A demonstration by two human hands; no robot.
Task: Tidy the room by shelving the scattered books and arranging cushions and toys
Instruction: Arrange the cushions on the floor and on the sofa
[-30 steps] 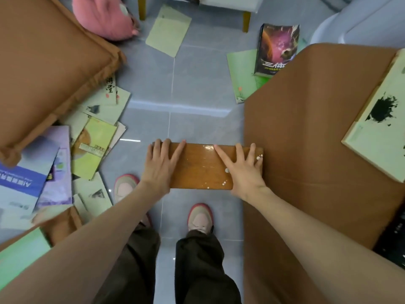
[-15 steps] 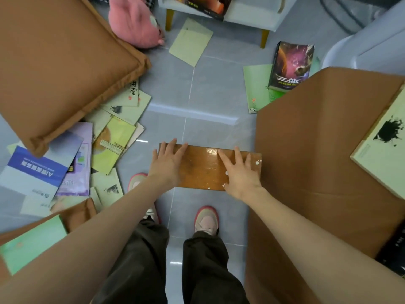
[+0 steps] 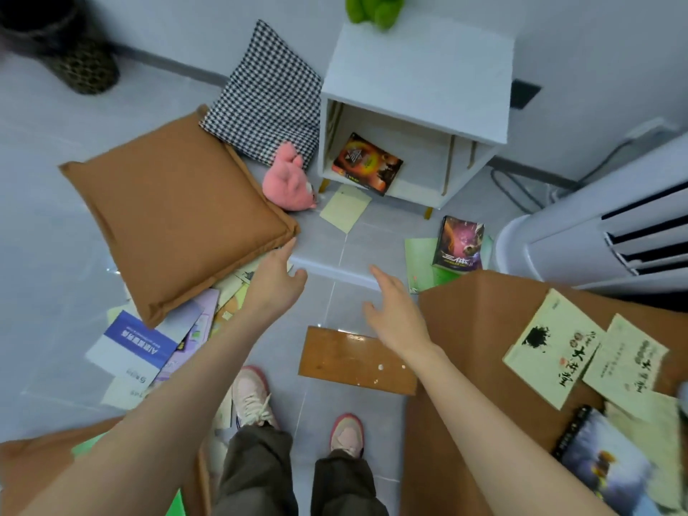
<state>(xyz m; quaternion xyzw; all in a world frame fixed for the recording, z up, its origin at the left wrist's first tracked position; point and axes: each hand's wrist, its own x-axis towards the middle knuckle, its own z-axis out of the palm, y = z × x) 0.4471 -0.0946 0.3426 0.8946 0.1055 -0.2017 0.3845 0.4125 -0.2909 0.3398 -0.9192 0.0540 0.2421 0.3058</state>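
Observation:
My left hand reaches forward with relaxed fingers, its tips close to the corner of a large brown cushion on the floor. My right hand is raised and open above the tiles, holding nothing. A brown wooden board lies flat on the floor below my right hand. A pink plush toy and a checked cushion lean beside a white shelf cabinet holding one orange book. Books are scattered on the floor at left.
A dark space-cover book lies on green sheets right of centre. A second brown cushion at right carries several cream books. A green plush sits on the cabinet. A white air conditioner stands at right.
Both hands have let go of the wooden board and lifted forward. My head has tilted up, bringing the cabinet and wall into view.

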